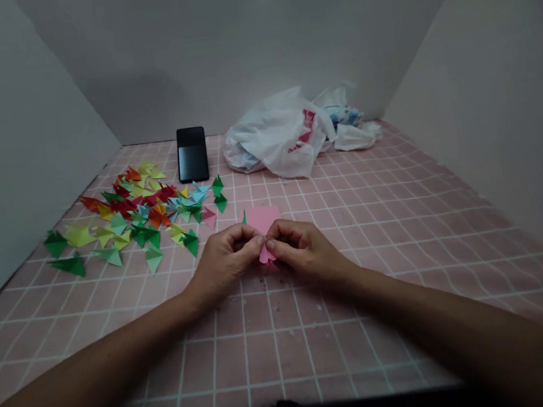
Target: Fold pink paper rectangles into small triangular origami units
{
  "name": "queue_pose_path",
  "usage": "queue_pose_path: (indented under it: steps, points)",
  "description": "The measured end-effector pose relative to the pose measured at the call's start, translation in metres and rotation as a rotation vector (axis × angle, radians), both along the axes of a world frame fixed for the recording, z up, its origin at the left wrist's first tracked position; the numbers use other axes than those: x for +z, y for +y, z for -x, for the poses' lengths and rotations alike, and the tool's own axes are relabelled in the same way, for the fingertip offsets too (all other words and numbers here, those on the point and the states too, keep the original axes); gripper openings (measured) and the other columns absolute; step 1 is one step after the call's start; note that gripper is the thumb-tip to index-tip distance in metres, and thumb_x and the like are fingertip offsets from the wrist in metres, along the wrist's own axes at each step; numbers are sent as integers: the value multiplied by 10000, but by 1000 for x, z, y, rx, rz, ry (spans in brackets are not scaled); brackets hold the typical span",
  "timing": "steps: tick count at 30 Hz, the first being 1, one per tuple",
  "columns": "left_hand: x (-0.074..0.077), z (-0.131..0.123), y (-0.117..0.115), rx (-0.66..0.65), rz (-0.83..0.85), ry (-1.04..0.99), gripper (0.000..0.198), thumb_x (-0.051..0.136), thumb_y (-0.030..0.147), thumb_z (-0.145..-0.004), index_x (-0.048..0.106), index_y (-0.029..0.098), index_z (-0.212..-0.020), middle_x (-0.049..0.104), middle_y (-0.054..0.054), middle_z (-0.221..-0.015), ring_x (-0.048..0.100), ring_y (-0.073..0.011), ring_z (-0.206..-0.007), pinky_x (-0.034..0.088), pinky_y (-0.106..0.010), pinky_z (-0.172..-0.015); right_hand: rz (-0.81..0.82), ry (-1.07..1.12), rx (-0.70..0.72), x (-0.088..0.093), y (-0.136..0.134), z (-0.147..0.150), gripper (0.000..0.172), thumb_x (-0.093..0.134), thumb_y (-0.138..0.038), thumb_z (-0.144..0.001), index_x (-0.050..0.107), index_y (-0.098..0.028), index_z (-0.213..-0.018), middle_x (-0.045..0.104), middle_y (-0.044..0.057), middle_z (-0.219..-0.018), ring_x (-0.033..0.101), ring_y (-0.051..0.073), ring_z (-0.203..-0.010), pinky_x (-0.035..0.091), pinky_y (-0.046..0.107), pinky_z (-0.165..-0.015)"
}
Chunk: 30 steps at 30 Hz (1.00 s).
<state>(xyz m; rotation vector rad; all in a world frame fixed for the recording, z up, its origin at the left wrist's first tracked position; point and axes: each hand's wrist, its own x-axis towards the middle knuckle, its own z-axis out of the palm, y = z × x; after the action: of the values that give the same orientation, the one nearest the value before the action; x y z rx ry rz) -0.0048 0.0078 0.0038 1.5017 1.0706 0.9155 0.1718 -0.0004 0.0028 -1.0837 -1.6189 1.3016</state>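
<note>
A small pink paper piece (pixel 266 253) is pinched between both hands over the pink gridded mat (pixel 280 337). My left hand (pixel 226 258) grips its left side with curled fingers, thumb on top. My right hand (pixel 303 247) pinches its right side in the same way. Just beyond the fingertips lies a flat pink paper sheet (pixel 262 218) with a green corner showing at its left edge. To the left spreads a pile of several folded paper triangles (pixel 136 212) in green, yellow, red, orange and blue.
A black phone (pixel 192 154) lies face up at the back of the mat. A crumpled white plastic bag (pixel 287 135) sits at the back right. Grey walls close in the mat on the left, back and right.
</note>
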Motion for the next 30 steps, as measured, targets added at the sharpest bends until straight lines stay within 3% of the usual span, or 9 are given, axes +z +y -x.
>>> queue_pose_path:
  steps: [8, 19, 30]
  points:
    - [0, -1, 0, -21, 123, -130, 198, 685, 339, -828, 609, 167, -766, 557, 35, -689, 516, -101, -620, 460, -237, -611, 39, -1, 13, 1, 0, 0, 182, 568, -321, -841, 525, -197, -715, 501, -41, -612, 418, 96, -538, 315, 249, -504]
    - [-1, -2, 0, -39, 273, -246, 258, 725, 384, -808, 608, 161, -750, 534, 44, -660, 494, -84, -579, 442, -213, -573, -15, -20, 1, -1, 1, -1, 190, 565, -299, -842, 506, -204, -688, 504, -32, -632, 427, 109, -586, 328, 260, -547]
    - [-1, -2, 0, -31, 261, -224, 226, 728, 351, -813, 613, 160, -779, 579, 28, -698, 545, -101, -626, 475, -237, -614, 4, -15, 4, -2, 0, 0, 195, 573, -306, -849, 511, -203, -697, 499, -37, -614, 427, 105, -574, 324, 258, -539]
